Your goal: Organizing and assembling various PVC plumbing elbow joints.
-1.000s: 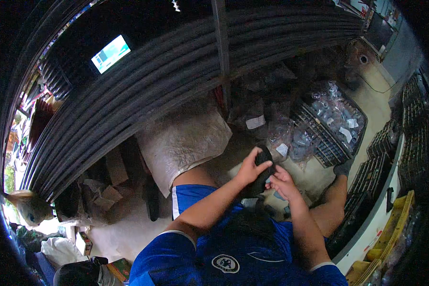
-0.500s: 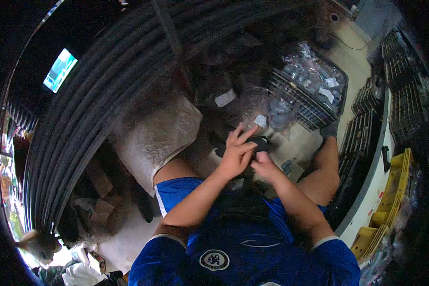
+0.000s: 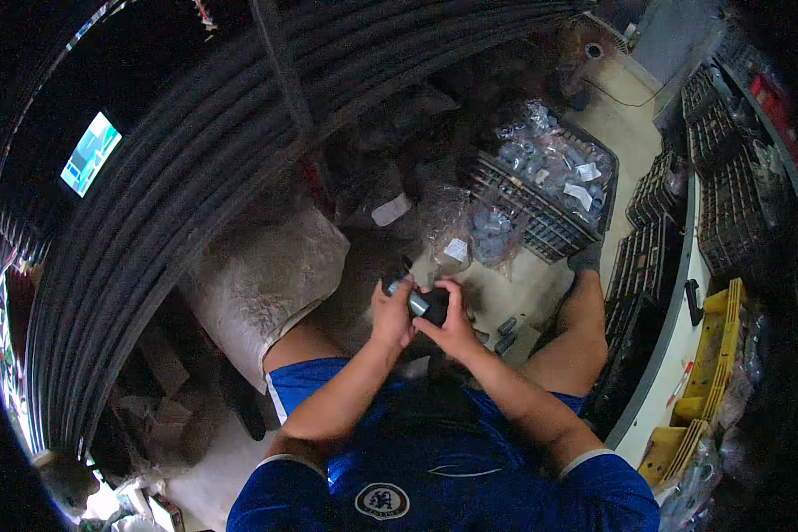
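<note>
My left hand (image 3: pixel 390 317) is closed around a short grey pipe fitting (image 3: pixel 418 304), its smooth cylinder showing between fingers and palm. Close beside it, my right hand (image 3: pixel 453 324) curls its thumb and fingers about a dark rounded piece (image 3: pixel 436 306). The two held things touch or nearly touch; the picture does not show which. Both hands are in front of my lap, between my spread knees. On the floor just right of my right hand lie several small grey fittings (image 3: pixel 505 335).
A black crate (image 3: pixel 541 213) stands ahead to the right, with bagged grey fittings (image 3: pixel 495 232) against it. A large wrapped sack (image 3: pixel 266 275) is by my left knee. Thick black pipes (image 3: pixel 151 213) curve along the left. Stacked crates (image 3: pixel 638 257) and yellow bins (image 3: pixel 714 355) line the right.
My left hand's fingers were spread and are now wrapped round the grey fitting, which has come into sight. My right hand has opened from a tighter curl around the dark piece. The view has shifted slightly.
</note>
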`<act>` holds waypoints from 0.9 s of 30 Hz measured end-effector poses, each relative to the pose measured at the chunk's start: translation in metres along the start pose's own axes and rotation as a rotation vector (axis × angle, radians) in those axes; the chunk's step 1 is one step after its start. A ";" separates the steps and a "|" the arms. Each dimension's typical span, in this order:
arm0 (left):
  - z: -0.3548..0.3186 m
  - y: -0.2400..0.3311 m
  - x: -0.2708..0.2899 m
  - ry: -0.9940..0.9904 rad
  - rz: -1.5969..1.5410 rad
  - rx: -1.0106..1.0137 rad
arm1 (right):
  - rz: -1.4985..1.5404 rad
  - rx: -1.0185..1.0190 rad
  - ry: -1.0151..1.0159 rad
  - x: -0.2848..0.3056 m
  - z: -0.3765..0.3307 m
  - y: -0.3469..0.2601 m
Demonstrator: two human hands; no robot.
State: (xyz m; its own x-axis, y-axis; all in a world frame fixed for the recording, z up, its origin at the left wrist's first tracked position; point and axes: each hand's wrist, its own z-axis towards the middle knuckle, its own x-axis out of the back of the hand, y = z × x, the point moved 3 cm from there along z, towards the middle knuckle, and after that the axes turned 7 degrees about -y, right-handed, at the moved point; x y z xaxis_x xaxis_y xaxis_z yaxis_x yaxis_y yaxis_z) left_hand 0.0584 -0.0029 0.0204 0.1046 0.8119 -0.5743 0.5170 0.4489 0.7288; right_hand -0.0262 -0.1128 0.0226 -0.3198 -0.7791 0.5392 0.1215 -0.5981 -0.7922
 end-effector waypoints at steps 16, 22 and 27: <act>0.005 -0.025 0.002 -0.270 0.847 -0.695 | 1.211 -0.442 -0.014 -0.021 0.001 0.030; -0.008 -0.033 -0.012 -0.283 0.382 -0.177 | 0.460 -0.156 -0.065 -0.006 0.002 0.002; -0.019 -0.053 -0.010 -0.436 0.359 0.125 | 0.347 -0.532 0.180 -0.010 -0.003 0.073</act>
State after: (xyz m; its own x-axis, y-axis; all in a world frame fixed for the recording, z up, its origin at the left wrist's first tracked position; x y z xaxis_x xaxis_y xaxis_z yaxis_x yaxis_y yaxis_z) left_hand 0.0141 -0.0277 -0.0058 0.6187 0.6646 -0.4189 0.4781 0.1045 0.8720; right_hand -0.0172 -0.1477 -0.0420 -0.5030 -0.8389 0.2079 -0.2204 -0.1080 -0.9694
